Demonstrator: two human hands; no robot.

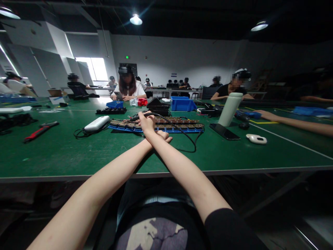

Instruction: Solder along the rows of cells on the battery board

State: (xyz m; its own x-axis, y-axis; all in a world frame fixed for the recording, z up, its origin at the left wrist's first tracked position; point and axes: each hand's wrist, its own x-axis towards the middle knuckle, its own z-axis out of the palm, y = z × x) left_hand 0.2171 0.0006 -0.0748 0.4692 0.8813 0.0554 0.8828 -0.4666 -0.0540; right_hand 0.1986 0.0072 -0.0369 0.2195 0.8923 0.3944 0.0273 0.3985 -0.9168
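My forearms cross, the right over the left. My right hand (147, 122) is closed round a black pen-shaped tool (135, 118) with a cord (186, 134) looping off to the right. Its tip lies over a long row of blue holders (179, 131) bearing brown and gold strips (182, 122). Below my right wrist, my left hand (163, 135) rests at the row's front edge. Its thumb stands apart and nothing shows in it, though the right arm hides part of it. What the tool's tip touches is too small to tell.
Left are a white device (97, 123) with a black cable and red-handled pliers (41, 132). Right stand a pale green bottle (231, 109), a phone (224, 132) and a cream gadget (256, 139). Blue bins (183, 103) lie behind. A co-worker's arm (293, 123) reaches in from the right.
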